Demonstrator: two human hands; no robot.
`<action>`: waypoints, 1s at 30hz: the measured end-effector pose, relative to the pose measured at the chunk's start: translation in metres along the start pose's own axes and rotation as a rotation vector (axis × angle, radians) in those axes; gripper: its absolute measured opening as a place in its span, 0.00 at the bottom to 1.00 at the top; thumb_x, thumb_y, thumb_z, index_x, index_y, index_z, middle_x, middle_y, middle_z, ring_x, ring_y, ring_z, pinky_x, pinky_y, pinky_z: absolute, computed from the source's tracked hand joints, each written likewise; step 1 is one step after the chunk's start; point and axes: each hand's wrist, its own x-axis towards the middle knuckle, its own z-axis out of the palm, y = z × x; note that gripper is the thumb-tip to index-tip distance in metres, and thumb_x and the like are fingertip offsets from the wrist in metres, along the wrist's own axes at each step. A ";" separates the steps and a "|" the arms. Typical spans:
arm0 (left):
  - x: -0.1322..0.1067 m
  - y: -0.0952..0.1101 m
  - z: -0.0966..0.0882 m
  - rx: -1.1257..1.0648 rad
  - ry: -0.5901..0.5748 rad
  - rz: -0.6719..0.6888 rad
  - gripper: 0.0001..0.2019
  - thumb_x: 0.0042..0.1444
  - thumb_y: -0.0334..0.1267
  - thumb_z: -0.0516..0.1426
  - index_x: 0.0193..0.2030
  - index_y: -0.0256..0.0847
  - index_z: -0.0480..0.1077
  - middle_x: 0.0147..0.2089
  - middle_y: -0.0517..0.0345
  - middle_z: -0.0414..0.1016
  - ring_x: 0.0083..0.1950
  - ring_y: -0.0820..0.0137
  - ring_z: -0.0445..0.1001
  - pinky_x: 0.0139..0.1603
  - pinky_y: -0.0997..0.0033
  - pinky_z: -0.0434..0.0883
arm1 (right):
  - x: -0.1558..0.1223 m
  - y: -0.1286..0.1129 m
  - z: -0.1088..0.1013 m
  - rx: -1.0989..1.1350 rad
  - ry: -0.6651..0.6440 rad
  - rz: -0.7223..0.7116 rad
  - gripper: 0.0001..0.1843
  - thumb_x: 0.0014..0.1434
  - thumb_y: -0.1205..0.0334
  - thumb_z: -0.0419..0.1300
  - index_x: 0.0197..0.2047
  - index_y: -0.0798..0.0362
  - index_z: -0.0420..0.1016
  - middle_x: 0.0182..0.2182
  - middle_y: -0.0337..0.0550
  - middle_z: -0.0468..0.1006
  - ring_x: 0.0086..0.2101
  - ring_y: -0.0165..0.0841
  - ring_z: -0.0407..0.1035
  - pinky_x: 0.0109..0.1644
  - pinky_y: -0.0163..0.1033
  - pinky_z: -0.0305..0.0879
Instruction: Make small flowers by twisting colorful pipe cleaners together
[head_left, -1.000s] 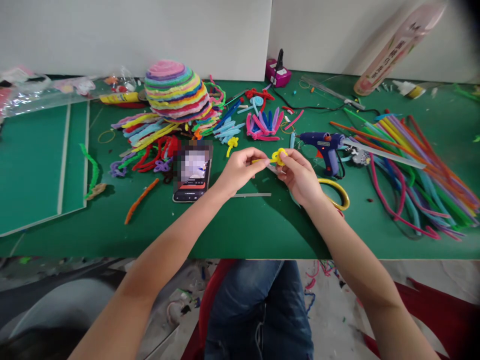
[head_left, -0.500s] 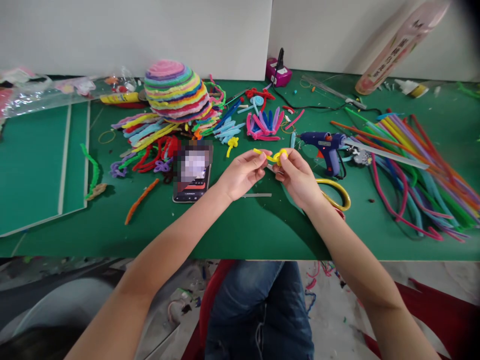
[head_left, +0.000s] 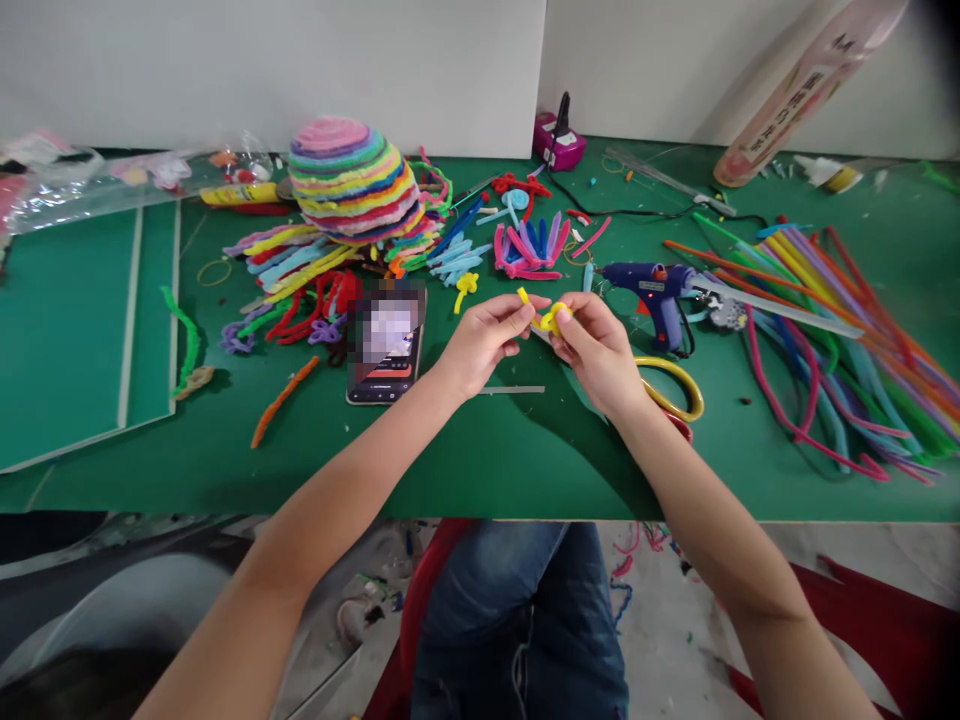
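Both hands meet above the green table (head_left: 480,460) and pinch one yellow pipe cleaner (head_left: 551,318). My left hand (head_left: 487,338) grips its loose end, which sticks up past the thumb. My right hand (head_left: 592,345) is closed on the looped part. A second small yellow twisted piece (head_left: 465,289) lies just beyond my left hand. A phone (head_left: 384,345) with a lit screen lies to the left of my left hand.
A blue glue gun (head_left: 652,290) and yellow-handled scissors (head_left: 675,385) lie right of my hands. Long pipe cleaners (head_left: 832,330) fan out at the right. A striped dome (head_left: 352,180) with loose coloured pieces stands behind. A green board (head_left: 67,330) lies at the left.
The pipe cleaner's free end has swung from lying level to pointing up past my left thumb. The hands have drawn a little closer together. The camera shifted slightly.
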 end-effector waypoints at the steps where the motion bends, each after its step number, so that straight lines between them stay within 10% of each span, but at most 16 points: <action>1: 0.000 0.000 0.000 0.000 -0.012 0.003 0.10 0.48 0.45 0.63 0.34 0.43 0.76 0.26 0.62 0.65 0.27 0.80 0.62 0.21 0.81 0.55 | 0.000 0.000 -0.001 0.004 -0.003 0.013 0.17 0.51 0.47 0.64 0.34 0.50 0.65 0.25 0.32 0.63 0.22 0.21 0.56 0.22 0.30 0.50; 16: -0.006 -0.004 0.005 0.442 0.046 0.421 0.12 0.60 0.45 0.54 0.43 0.43 0.76 0.38 0.56 0.73 0.39 0.71 0.70 0.39 0.72 0.67 | 0.001 0.006 -0.004 -0.236 -0.009 -0.004 0.18 0.52 0.45 0.62 0.35 0.50 0.67 0.28 0.34 0.65 0.24 0.22 0.59 0.30 0.33 0.61; 23: -0.003 -0.010 0.009 0.151 0.125 0.404 0.10 0.55 0.41 0.59 0.44 0.45 0.67 0.31 0.62 0.70 0.33 0.76 0.71 0.26 0.79 0.62 | 0.002 0.002 -0.005 -0.215 0.021 -0.033 0.18 0.52 0.45 0.62 0.34 0.50 0.66 0.28 0.35 0.64 0.24 0.22 0.59 0.28 0.33 0.58; 30: -0.005 -0.008 0.007 0.503 0.232 0.509 0.04 0.57 0.36 0.56 0.37 0.40 0.71 0.34 0.59 0.75 0.34 0.76 0.72 0.29 0.77 0.65 | -0.001 0.002 -0.004 -0.399 0.021 -0.197 0.13 0.58 0.49 0.58 0.36 0.50 0.66 0.33 0.39 0.65 0.26 0.24 0.58 0.28 0.34 0.59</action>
